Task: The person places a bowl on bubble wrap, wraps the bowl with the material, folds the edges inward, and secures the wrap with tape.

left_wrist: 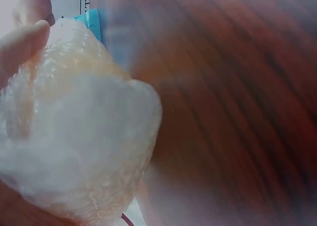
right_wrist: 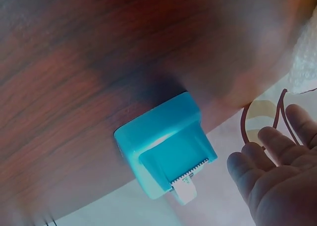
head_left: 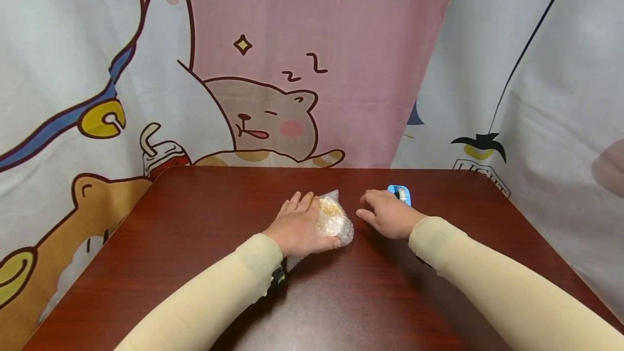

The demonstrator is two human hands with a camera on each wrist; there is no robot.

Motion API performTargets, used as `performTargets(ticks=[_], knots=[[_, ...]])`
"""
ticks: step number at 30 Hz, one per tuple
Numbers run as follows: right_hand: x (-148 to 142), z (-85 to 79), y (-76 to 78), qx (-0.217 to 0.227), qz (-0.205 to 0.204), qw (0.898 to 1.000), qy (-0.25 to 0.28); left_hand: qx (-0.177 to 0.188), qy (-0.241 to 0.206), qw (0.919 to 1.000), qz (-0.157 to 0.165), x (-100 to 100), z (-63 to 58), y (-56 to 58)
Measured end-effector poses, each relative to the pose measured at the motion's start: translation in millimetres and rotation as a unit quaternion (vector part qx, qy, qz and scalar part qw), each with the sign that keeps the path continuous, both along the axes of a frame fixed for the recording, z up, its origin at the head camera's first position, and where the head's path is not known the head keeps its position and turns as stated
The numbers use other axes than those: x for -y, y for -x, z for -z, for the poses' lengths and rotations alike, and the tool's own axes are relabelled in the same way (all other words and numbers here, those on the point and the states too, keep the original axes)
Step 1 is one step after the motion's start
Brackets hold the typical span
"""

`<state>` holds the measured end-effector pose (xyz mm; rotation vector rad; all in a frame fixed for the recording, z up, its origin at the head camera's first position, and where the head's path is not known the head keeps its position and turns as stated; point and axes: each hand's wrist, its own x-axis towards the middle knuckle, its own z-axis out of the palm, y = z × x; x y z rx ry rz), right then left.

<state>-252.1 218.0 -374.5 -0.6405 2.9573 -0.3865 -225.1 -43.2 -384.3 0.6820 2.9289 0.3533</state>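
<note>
A bundle of clear bubble wrap (head_left: 335, 221) with a pale, partly yellowish thing inside lies at mid-table. My left hand (head_left: 299, 226) holds it from the left side, thumb along the near edge and fingers across the far part. Close up in the left wrist view, the bubble wrap (left_wrist: 84, 132) bulges between thumb and fingers; the wrapped thing's kind is blurred. My right hand (head_left: 390, 214) hovers to the right of the bundle, fingers loosely bent and holding nothing. Just beyond it stands a blue tape dispenser (right_wrist: 163, 122) with a toothed cutter and a whitish tape end.
The dark brown wooden table (head_left: 205, 205) has its far edge close behind the tape dispenser. A cartoon-printed curtain (head_left: 361, 69) hangs behind the table and along its sides.
</note>
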Motion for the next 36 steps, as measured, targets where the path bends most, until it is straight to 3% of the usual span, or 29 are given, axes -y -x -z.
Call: performTargets(ticks=[7, 36], knots=[[3.5, -2.2, -1.5, 0.015, 0.019, 1.0, 0.003, 0.002, 0.002, 1.0, 0.002, 1.2, -0.8, 2.0], [7.6, 5.1, 0.6, 0.014, 0.031, 0.999, -0.026, -0.002, -0.009, 0.9995, 0.03, 8.7, -4.7, 5.5]])
